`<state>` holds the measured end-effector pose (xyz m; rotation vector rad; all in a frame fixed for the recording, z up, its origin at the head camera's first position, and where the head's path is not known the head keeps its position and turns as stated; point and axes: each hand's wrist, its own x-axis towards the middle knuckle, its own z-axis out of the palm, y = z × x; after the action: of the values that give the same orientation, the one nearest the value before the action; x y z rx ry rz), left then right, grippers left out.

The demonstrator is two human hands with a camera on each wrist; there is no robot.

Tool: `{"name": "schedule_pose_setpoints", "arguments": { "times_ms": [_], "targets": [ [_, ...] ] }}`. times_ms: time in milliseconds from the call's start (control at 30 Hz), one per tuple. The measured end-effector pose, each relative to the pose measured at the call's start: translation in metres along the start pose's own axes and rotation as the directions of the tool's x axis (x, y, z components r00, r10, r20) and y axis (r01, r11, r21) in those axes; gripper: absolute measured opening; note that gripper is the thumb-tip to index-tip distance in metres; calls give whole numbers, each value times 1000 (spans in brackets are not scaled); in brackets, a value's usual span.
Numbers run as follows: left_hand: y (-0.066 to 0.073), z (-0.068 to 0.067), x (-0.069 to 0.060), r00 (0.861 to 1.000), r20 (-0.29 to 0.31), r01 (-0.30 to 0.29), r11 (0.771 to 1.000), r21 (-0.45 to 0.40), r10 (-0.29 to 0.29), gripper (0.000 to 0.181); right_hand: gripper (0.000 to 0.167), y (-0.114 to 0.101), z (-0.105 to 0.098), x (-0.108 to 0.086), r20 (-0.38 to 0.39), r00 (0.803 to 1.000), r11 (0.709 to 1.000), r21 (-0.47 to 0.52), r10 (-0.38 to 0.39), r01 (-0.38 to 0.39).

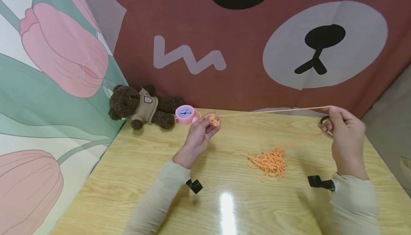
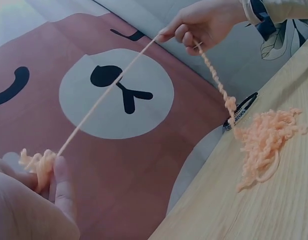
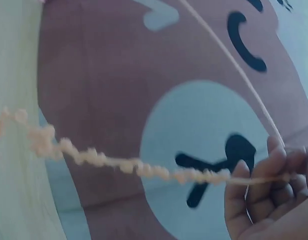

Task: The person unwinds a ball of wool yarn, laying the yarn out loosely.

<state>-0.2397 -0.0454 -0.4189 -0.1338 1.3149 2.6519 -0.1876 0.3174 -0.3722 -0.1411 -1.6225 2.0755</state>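
Note:
My left hand (image 1: pixel 198 135) pinches a small bunch of orange yarn (image 1: pixel 214 120) above the table, left of centre. From that bunch a taut strand of yarn (image 1: pixel 289 110) runs across to my right hand (image 1: pixel 348 138), which is raised at the right and grips it between thumb and fingers. A crinkled length of the same yarn (image 2: pixel 213 72) hangs from the right hand down to a loose orange pile (image 1: pixel 269 161) on the table. In the right wrist view, the crinkled yarn (image 3: pixel 129 165) passes between the curled fingers (image 3: pixel 238 200).
A brown teddy bear (image 1: pixel 144 108) lies at the table's back left, with a pink alarm clock (image 1: pixel 185 114) at its feet. A dark ring-shaped object (image 1: pixel 325 120) is partly hidden behind the right hand. Printed cloth (image 1: pixel 192 20) hangs behind the wooden table (image 1: pixel 244 206).

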Motion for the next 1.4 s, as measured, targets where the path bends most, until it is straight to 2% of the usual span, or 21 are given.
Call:
{"name": "schedule_pose_setpoints", "arguments": {
  "times_ms": [100, 133, 200, 233, 267, 300, 367, 400, 433, 467, 533, 567, 700, 833, 900, 967, 1033, 1133, 1267, 1333, 1400],
  "targets": [
    [3, -1, 0, 1000, 5, 13, 1000, 11, -13, 27, 31, -4, -9, 4, -89, 995, 999, 34, 33, -30],
    [5, -2, 0, 1000, 4, 18, 1000, 8, -18, 24, 31, -4, -13, 5, -86, 995, 999, -1, 54, -55],
    [8, -3, -1, 1000, 8, 26, 1000, -3, -26, 23, 32, -2, -20, 5, 3, 995, 977, -191, 96, -93],
    [10, -3, -2, 999, 13, 31, 1000, -5, -31, 23, 34, 0, -23, 5, 73, 989, 943, -317, 130, -101],
    [11, -4, -3, 999, 21, 33, 999, -3, -33, 22, 38, 2, -25, 5, 151, 974, 890, -449, 168, -84],
    [12, -3, -4, 999, 34, 37, 999, 3, -37, 20, 41, 5, -24, 4, 227, 952, 822, -568, 206, -43],
    [13, -1, -6, 995, 79, 56, 998, 21, -57, 20, 50, 14, -17, 1, 356, 901, 672, -733, 247, 106],
    [12, 1, -8, 992, 107, 67, 997, 36, -70, 21, 53, 19, -9, -2, 411, 874, 631, -757, 259, 169],
    [12, 3, -9, 987, 136, 78, 996, 50, -84, 22, 55, 24, 0, -5, 453, 849, 603, -768, 271, 217],
    [11, 6, -11, 981, 166, 86, 994, 66, -96, 24, 56, 29, 10, -9, 483, 831, 588, -769, 276, 252],
    [9, 12, -15, 969, 214, 109, 990, 91, -127, 30, 55, 39, 31, -18, 541, 798, 588, -747, 265, 311],
    [7, 15, -17, 962, 236, 115, 987, 109, -138, 33, 55, 44, 41, -23, 569, 780, 599, -729, 262, 331],
    [1, 25, -24, 938, 294, 142, 976, 164, -186, 43, 53, 53, 75, -40, 665, 690, 681, -647, 284, 343],
    [-5, 31, -29, 914, 339, 154, 963, 221, -224, 46, 50, 53, 97, -51, 731, 608, 763, -573, 310, 300],
    [-6, 32, -30, 914, 343, 133, 959, 250, -216, 47, 40, 52, 100, -54, 744, 591, 782, -553, 310, 286],
    [-6, 30, -29, 930, 316, 107, 961, 253, -187, 47, 35, 49, 97, -55, 737, 601, 785, -555, 309, 277],
    [-4, 27, -27, 955, 260, 84, 971, 226, -143, 46, 35, 46, 90, -54, 719, 631, 791, -552, 292, 263],
    [-1, 21, -22, 983, 162, 62, 989, 136, -84, 43, 38, 40, 76, -48, 665, 709, 797, -550, 236, 251],
    [2, 16, -17, 994, 91, 47, 997, 61, -53, 42, 41, 29, 56, -38, 566, 810, 816, -536, 155, 219],
    [3, 15, -16, 995, 82, 51, 997, 57, -56, 40, 43, 24, 48, -34, 511, 849, 828, -528, 132, 189],
    [3, 14, -16, 995, 81, 58, 997, 52, -62, 37, 46, 19, 41, -31, 452, 884, 859, -492, 117, 138]
  ]
}}
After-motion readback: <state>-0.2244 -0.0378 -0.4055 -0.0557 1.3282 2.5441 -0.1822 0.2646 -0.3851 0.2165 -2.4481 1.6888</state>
